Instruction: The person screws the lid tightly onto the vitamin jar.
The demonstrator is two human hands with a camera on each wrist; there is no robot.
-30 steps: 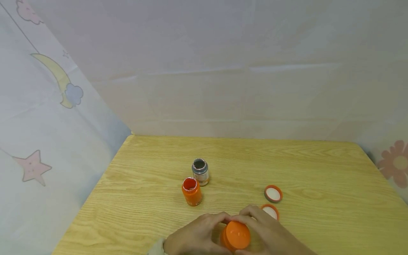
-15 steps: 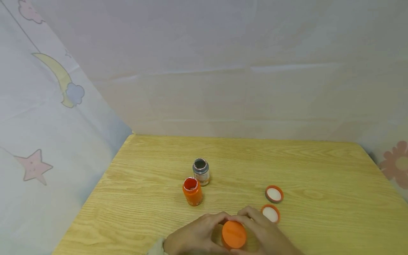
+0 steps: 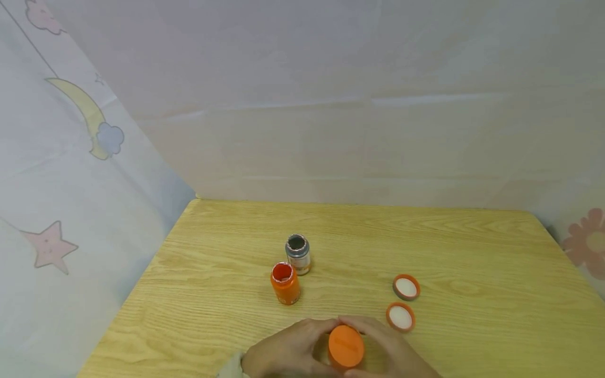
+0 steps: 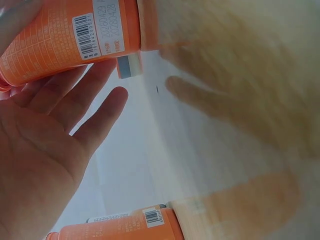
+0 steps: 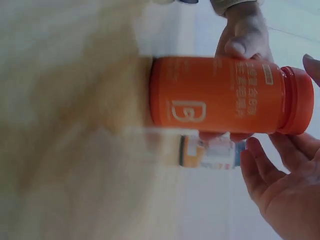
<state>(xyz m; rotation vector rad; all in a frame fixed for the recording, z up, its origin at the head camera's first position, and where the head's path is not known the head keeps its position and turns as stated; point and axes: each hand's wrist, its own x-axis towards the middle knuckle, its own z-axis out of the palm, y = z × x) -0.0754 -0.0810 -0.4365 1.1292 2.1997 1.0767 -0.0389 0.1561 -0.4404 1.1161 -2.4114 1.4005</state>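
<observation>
A capped orange pill bottle (image 5: pixel 215 95) with white print stands upright between both hands near the table's front edge. My left hand (image 3: pixel 283 349) grips its body, thumb on the near side and fingers behind. In the right wrist view my right hand (image 5: pixel 295 185) has thumb and fingers round the ridgeless orange cap (image 5: pixel 300 100). From above, in the head view, only the cap top and a little of the side show. Beyond the hands stand an uncapped orange bottle (image 3: pixel 286 292) and, just behind it, an uncapped grey bottle (image 3: pixel 300 263).
Two removed caps lie inside-up to the right, a grey-and-orange one (image 3: pixel 406 287) and an orange one (image 3: pixel 400 317) closer to the right hand. The wood-grain table (image 3: pixel 472 252) ends at a pale cloth backdrop (image 3: pixel 302 152).
The bottle has shifted slightly left and its cap top now shows a different angle. My right hand has moved left too, its fingers straighter, uncovering more of the nearer loose cap.
</observation>
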